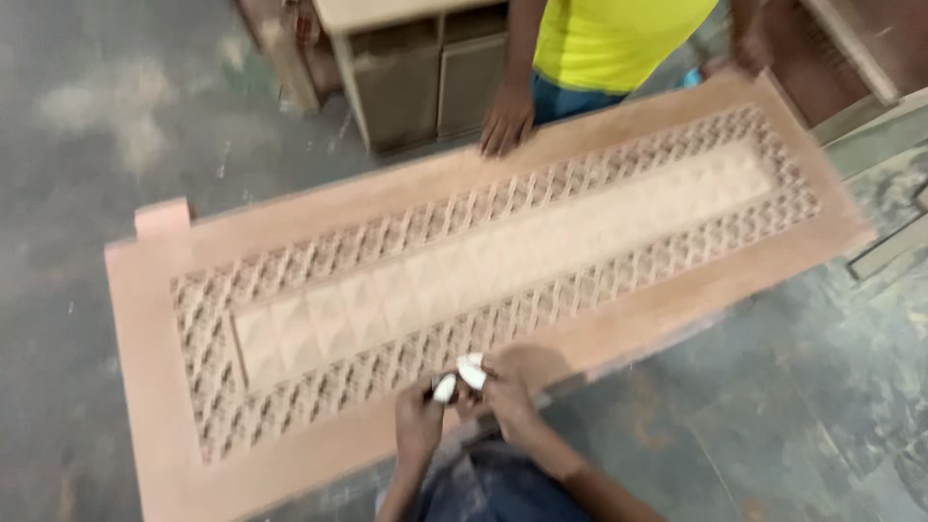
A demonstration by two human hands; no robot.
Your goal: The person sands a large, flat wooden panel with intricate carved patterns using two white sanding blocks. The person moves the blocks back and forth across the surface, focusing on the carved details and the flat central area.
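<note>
White scraps (462, 377) pinched, left hand (420, 418), right hand (507, 391)

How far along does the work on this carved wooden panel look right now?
Done: the carved panel already shows its full lattice border and a centre row of raised pyramids. In hand: the left hand and right hand pinch small white pieces at the near edge. A co-worker's hand rests on the far edge. Left: the wood looks bare and dusty, seemingly unfinished.

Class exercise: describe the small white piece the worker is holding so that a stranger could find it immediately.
Start at the long carved wooden door panel lying flat. At its near edge, two hands meet; the right hand pinches a small white folded piece. It is the only white thing against the reddish wood.
</note>
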